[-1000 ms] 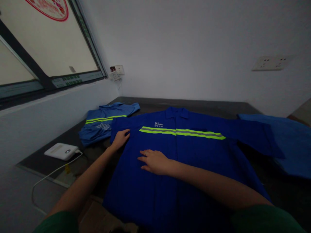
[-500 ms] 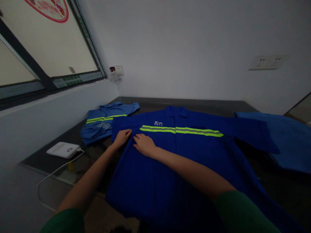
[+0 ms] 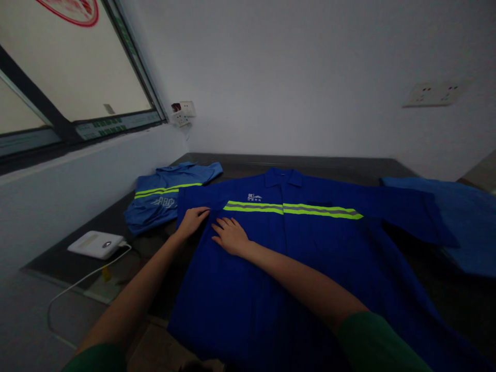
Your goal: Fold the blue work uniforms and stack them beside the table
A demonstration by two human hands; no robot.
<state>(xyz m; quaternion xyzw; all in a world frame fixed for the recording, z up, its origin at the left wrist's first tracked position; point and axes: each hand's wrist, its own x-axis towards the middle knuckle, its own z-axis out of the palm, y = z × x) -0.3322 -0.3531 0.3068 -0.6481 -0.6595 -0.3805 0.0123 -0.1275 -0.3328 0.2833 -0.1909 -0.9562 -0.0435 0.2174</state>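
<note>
In the head view, the right hand [image 3: 231, 237] has moved toward eleven o'clock; its fingers lie slightly apart on the dark-blue work shirt [image 3: 318, 237], which is spread at six o'clock on the table [image 3: 341, 163]. The left hand [image 3: 194, 219] touches this shirt's edge; whether its fingers pinch, I cannot tell.

The one camera sat on the person's head. It looked forward and down at the left hand [image 3: 192, 221], the right hand [image 3: 231, 236] and the blue shirt [image 3: 310, 237] on the table [image 3: 240, 164], all quite near. The wall [image 3: 294, 88] was farther off, straight ahead, and the window [image 3: 85, 67] was high on the left.
</note>
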